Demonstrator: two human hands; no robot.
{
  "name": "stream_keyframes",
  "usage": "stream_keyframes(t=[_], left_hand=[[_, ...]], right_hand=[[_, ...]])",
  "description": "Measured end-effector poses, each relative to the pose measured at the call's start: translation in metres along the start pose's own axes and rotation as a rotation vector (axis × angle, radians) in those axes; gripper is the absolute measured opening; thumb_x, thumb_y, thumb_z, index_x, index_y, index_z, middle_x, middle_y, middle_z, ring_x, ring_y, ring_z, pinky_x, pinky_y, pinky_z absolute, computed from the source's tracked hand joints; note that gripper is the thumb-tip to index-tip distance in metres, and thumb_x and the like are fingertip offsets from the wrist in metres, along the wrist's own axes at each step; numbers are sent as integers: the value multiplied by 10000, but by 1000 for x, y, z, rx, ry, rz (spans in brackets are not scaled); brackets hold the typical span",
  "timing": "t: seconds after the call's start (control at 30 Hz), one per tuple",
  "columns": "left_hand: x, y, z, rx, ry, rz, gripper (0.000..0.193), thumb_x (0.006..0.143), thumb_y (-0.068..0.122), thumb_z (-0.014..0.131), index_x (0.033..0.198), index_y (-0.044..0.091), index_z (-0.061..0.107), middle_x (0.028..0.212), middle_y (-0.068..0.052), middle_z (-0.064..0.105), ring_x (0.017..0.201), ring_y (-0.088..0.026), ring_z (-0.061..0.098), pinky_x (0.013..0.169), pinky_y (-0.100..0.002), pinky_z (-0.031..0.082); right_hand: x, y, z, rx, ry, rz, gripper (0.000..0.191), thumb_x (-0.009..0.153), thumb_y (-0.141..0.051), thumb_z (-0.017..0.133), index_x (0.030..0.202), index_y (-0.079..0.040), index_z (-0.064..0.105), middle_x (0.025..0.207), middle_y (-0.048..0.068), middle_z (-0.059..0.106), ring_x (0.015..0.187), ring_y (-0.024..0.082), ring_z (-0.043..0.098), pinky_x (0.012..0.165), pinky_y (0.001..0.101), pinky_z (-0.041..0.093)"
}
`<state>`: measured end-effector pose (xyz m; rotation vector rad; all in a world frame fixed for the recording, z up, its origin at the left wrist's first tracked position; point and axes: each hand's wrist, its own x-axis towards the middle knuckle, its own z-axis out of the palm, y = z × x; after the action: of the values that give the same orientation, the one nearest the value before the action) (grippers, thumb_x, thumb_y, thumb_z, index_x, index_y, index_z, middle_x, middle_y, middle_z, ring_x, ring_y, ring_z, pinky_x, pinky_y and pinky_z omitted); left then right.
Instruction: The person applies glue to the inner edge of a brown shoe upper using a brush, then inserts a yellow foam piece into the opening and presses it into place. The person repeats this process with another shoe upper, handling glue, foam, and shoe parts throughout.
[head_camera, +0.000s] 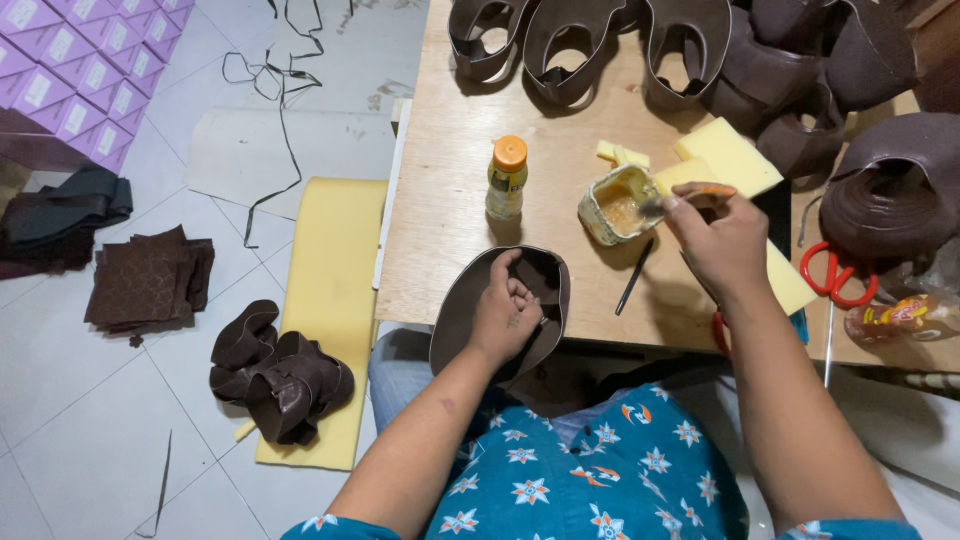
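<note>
Head view: purple boxes (75, 70) are stacked far left, partly cropped. Left hand (505, 315) grips a brown shoe upper (465, 300); right hand (722, 240) is closed on a brush (690, 195) at the glue tin (617, 205), bristles hidden.

- Even, soft overhead light; bright.
- Short soft shadows under bottle (507, 178) and glue tin (617, 205).
- Wide-angle bending at edges.
- Focus sharp throughout.
</note>
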<state>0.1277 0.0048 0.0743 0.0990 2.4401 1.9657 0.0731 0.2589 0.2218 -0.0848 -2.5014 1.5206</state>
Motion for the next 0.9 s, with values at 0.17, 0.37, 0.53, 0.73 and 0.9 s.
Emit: stream_keyframes(t=[0.17,0.37,0.53,0.73,0.9], left_hand=[[-3,-3,-3,20,3,22,775,795,54,663,1493,75,329,770,-52,638,687,-165,677,721,-303,563],[-7,1,-2,18,8,35,797,784,32,649,1506,78,316,759,-53,626,676,-154,653,723,-294,561],[-8,9,-3,-17,-2,26,819,806,25,629,1543,74,274,775,-42,619,697,-141,654,736,-285,563],[-9,10,-8,12,-24,85,876,796,26,636,1569,67,224,772,-43,623,682,-147,649,739,-289,559],[-10,13,-11,-12,-45,30,890,788,28,629,1572,79,211,778,-31,627,691,-135,667,740,-285,566]], right_hand=[[-45,-14,25,410,-213,94,232,925,-140,729,1094,10,677,968,118,725,869,193,738,820,334,633],[-74,-5,80,-134,-259,-314,189,904,-157,765,1037,-25,735,978,105,737,884,186,720,786,332,565],[-74,4,93,-137,-243,-431,180,890,-144,769,1028,-34,734,990,109,711,920,212,692,803,322,542],[-63,9,73,-21,-346,-213,147,910,-151,750,1018,-53,731,985,70,723,914,177,708,820,276,545],[-67,3,83,34,-357,-289,192,877,-131,776,1038,-38,726,1012,84,710,933,189,697,821,290,545]])
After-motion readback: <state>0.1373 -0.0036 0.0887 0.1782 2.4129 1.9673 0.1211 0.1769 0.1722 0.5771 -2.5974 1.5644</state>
